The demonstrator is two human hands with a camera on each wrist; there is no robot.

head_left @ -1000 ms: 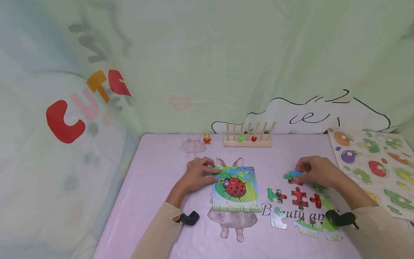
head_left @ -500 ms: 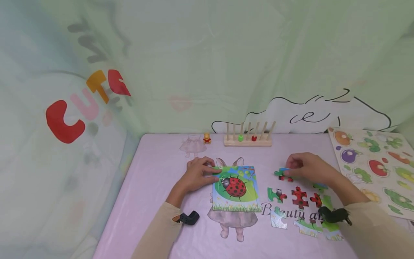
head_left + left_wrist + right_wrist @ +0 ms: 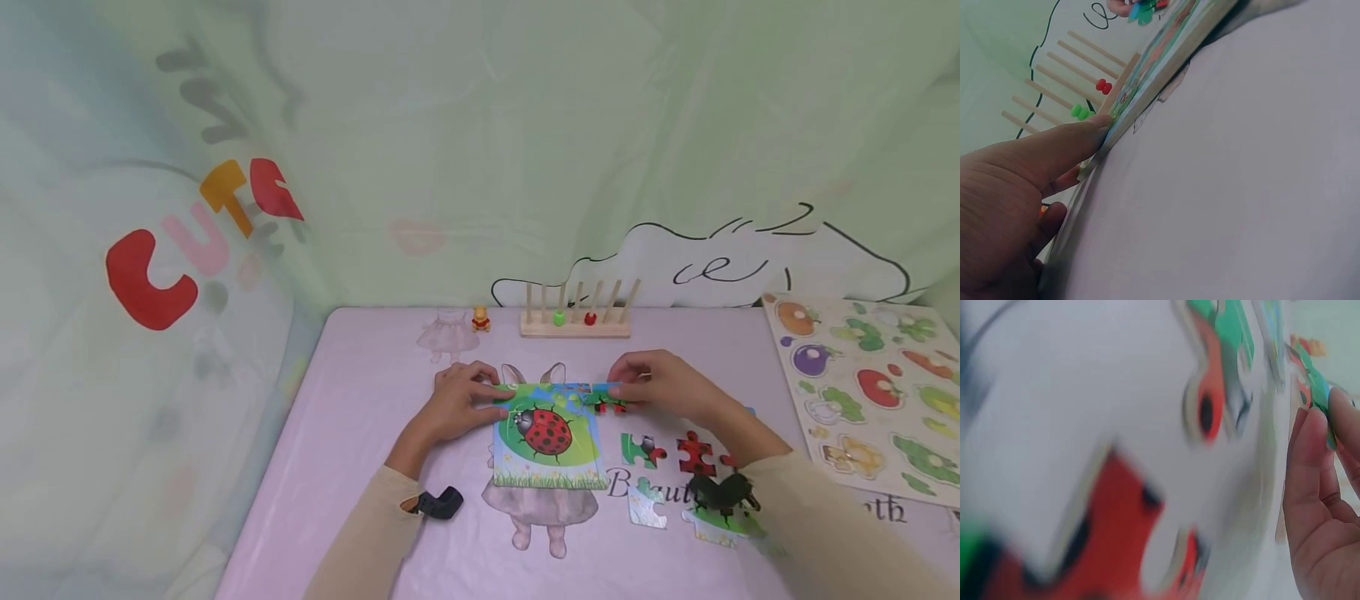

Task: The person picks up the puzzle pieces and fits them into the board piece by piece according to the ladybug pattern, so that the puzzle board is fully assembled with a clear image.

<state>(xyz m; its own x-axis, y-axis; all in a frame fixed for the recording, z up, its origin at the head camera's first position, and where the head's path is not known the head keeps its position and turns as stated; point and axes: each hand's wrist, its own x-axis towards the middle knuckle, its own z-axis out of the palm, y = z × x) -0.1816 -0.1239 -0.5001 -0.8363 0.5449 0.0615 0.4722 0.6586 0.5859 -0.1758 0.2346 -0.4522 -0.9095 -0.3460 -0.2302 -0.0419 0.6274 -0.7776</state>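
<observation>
A square puzzle board (image 3: 562, 468) with a ladybug picture lies on the table in front of the person. The left hand (image 3: 459, 406) holds its upper left corner; in the left wrist view the thumb (image 3: 1075, 139) lies over the board's edge. Pinched between right thumb and fingers is a jigsaw piece (image 3: 1317, 390), green, blue and red. In the head view that piece overlaps the board's upper right corner, with the right hand (image 3: 663, 385) just beyond. To the right lie loose jigsaw pieces, among them a red spotted one (image 3: 696, 452) and a green one (image 3: 639, 450).
Behind the board stands a wooden peg rack (image 3: 576, 330) with a green and a red bead. Left of it is a small bear figurine (image 3: 481, 319). A vegetable peg board (image 3: 870, 417) lies at the far right. The right forearm covers some loose pieces.
The right hand has carried the jigsaw piece leftward, from above the loose pieces to the board's upper right corner. The left hand has stayed at the board.
</observation>
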